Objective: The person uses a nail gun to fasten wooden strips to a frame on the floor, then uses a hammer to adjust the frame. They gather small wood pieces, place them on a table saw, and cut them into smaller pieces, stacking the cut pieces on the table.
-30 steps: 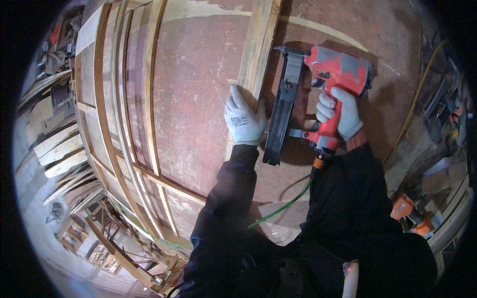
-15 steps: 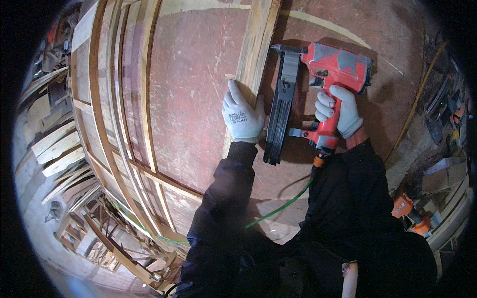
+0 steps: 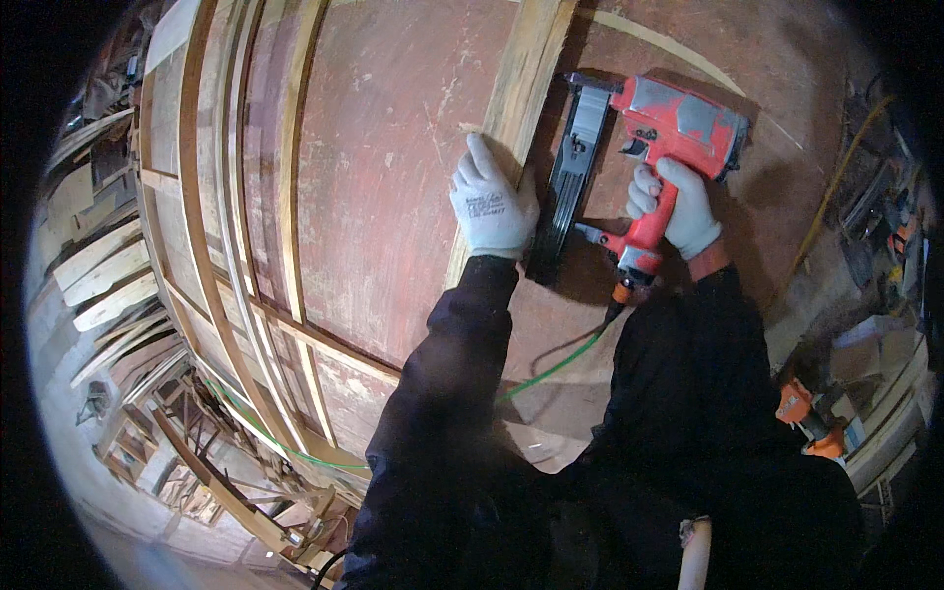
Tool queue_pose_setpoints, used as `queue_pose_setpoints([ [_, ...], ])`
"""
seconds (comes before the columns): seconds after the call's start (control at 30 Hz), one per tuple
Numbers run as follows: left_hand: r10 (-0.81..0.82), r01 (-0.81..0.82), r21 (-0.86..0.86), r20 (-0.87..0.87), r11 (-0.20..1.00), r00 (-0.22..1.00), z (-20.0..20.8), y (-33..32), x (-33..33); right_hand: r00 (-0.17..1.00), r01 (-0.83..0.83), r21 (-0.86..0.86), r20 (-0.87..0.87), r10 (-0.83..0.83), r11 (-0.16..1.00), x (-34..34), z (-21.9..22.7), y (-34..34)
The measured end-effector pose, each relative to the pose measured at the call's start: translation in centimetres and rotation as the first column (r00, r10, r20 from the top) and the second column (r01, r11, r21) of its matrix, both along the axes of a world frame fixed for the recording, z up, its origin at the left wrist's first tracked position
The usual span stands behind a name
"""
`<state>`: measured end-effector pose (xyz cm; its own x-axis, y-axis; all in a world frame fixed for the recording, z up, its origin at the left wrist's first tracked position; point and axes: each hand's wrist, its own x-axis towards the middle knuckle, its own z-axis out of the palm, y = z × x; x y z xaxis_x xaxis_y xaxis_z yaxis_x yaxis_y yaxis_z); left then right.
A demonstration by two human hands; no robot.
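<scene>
Trouble might come if the gun (image 3: 683,123) slid, or if the right hand (image 3: 690,208) squeezed the trigger (image 3: 629,148) by mistake, since the gun's long black rail (image 3: 567,192) is just beside the left hand (image 3: 495,208), and the green hose (image 3: 562,368), running off toward 7 o'clock, might snag and tug it. The right hand is closed around the red handle (image 3: 649,236), and most of the gun is at 12 o'clock from that hand and 2 o'clock from the left one. The left hand is half curled across the wood (image 3: 529,74), holding it, and the wood pokes out past its fingers toward 1 o'clock.
</scene>
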<state>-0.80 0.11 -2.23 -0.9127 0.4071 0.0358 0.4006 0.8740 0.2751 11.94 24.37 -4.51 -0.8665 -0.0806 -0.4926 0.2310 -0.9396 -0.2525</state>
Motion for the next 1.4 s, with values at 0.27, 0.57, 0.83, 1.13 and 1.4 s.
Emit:
queue_pose_setpoints([
  [0.27,0.01,-0.01,-0.005,0.014,1.0,1.0,0.9,0.0,0.0,0.997,0.005,0.076,-0.077,0.001,0.997,-0.3,-1.3,-0.2],
  [0.57,0.006,-0.001,0.063,-0.075,0.998,0.997,-0.5,-0.4,0.3,0.993,0.105,0.118,-0.061,-0.098,0.987,0.2,-0.3,-1.2],
  [0.83,0.065,-0.055,-0.075,0.138,0.996,0.988,3.1,-17.3,12.2,0.993,0.067,-0.028,-0.094,-0.069,0.997,7.1,-1.6,-4.5],
  [1.13,0.137,-0.138,-0.055,-0.023,0.989,0.99,-0.2,-23.1,17.9,0.989,-0.107,-0.113,-0.113,0.095,0.988,11.5,-0.4,-12.8],
  [1.4,0.123,-0.121,-0.043,0.035,0.992,0.992,0.2,-23.4,17.8,0.985,-0.105,-0.173,-0.155,0.078,0.979,12.1,-1.2,-15.0],
])
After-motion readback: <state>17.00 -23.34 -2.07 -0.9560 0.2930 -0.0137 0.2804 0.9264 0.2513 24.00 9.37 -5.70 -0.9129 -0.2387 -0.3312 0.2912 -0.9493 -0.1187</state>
